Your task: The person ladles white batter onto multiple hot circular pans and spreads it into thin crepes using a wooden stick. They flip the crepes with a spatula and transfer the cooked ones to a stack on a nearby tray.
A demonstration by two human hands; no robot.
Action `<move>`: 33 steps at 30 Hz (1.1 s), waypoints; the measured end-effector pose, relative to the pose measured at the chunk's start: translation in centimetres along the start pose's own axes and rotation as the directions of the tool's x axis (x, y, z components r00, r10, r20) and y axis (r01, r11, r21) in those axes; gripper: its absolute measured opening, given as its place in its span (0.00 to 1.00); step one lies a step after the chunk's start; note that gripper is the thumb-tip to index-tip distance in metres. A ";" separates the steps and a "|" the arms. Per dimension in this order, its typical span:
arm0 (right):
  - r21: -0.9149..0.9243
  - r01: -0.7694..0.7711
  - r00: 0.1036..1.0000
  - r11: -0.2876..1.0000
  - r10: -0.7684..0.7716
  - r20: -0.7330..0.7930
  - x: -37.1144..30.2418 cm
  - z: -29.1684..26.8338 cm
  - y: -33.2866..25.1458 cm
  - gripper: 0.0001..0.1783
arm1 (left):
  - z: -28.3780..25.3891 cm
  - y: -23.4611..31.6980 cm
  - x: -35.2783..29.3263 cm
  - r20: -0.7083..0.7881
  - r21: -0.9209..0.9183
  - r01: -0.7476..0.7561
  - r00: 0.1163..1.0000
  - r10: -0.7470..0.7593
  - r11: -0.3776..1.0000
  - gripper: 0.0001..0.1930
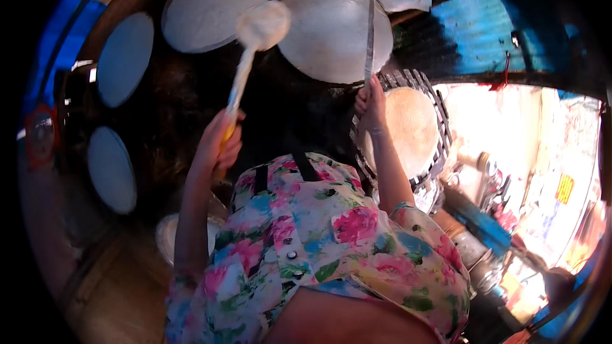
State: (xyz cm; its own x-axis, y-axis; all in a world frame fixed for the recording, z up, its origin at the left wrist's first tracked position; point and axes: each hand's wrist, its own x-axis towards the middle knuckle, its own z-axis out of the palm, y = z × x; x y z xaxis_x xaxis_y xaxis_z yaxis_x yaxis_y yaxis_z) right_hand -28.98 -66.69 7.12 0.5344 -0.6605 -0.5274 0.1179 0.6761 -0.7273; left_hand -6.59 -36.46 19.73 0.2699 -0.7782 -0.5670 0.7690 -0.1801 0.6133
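A floral shirt (319, 242) fills the near lower part of the view, and both forearms rise from it toward the top of the picture. The left hand (218, 143) is raised with the forearm nearly upright, its grip closed around the yellow lower end of a ladle (252, 44). The ladle's long axis runs steeply up and a little to the right, from the fist to a round pale head coated in white batter, which points away from the person and lies over the gap between two discs. The right hand (371, 103) is held at much the same height, forearm leaning up and slightly left, its grip closed on the bottom of a flat stick (369, 38). The stick stands almost vertical, its thin blade pointing straight up across the right part of the middle disc (325, 28). Just right of that hand a woven tray (440, 121) carries a pale round sheet (411, 129). Farther off, a second white disc (213, 3) lies at upper left, and two bluish discs (124, 57) sit in shadow along the left side, one above the other. A blue ribbed wall (484, 19) lies beyond at upper right.
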 end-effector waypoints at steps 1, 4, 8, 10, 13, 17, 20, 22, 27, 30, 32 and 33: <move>-0.037 0.009 0.999 0.999 -0.010 -0.035 0.8 -2.1 -0.6 0.27 | 1.8 1.0 3.7 -0.017 0.166 0.017 1.000 -0.014 0.986 0.14; -0.046 0.064 0.997 0.997 -0.066 -0.034 1.1 -2.7 -1.2 0.27 | 5.3 2.8 12.7 0.010 0.709 -0.093 0.992 0.122 0.699 0.13; -0.031 0.127 0.990 0.991 -0.129 -0.055 0.3 -0.1 -1.8 0.24 | 5.9 2.1 23.3 0.359 0.925 -0.379 0.863 0.355 -0.014 0.16; -0.064 0.069 0.988 0.996 -0.077 -0.131 0.9 -0.5 0.7 0.23 | 6.1 1.3 26.4 0.353 0.932 -0.359 0.879 0.321 -0.041 0.17; -0.077 0.019 0.990 0.997 -0.029 -0.141 -0.5 0.7 1.8 0.22 | 4.5 0.4 28.7 0.283 0.951 -0.307 0.914 0.292 0.039 0.18; -0.414 0.270 0.911 0.869 -0.370 -0.183 0.5 2.1 2.2 0.21 | 7.5 0.0 28.5 0.126 0.833 -0.158 0.987 0.097 0.530 0.16; -0.887 0.161 0.720 0.433 -0.666 -0.195 2.5 0.6 4.9 0.22 | 5.3 0.7 30.2 0.180 0.842 -0.258 0.962 0.205 0.475 0.17; -0.866 0.021 0.760 0.500 -0.571 -0.311 0.6 0.3 4.7 0.22 | 2.8 2.5 31.2 0.371 0.894 -0.438 0.841 0.393 0.093 0.18; -0.648 0.187 0.744 0.739 -0.537 -0.397 1.8 3.3 5.6 0.20 | 2.5 4.5 30.7 0.463 0.886 -0.417 0.799 0.384 -0.201 0.18; -0.656 0.258 0.690 0.709 -0.611 -0.389 1.1 2.4 5.4 0.20 | 4.1 3.0 30.6 0.517 0.856 -0.448 0.734 0.439 -0.260 0.18; -0.586 0.221 0.698 0.779 -0.546 -0.463 0.4 1.1 6.0 0.21 | 5.5 3.4 30.6 0.562 0.821 -0.472 0.765 0.315 -0.321 0.19; -0.602 0.218 0.691 0.768 -0.557 -0.460 0.7 0.9 6.3 0.20 | 5.7 3.5 31.1 0.564 0.818 -0.469 0.767 0.305 -0.333 0.19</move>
State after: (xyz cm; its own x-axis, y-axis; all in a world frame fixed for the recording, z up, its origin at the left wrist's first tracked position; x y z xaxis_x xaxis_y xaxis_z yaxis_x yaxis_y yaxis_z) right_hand -27.12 -62.57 2.52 -0.0816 -0.9835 -0.1614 -0.2970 0.1786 -0.9380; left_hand 1.21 -64.77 7.37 0.1144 -0.9915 0.0624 -0.8566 -0.0666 0.5117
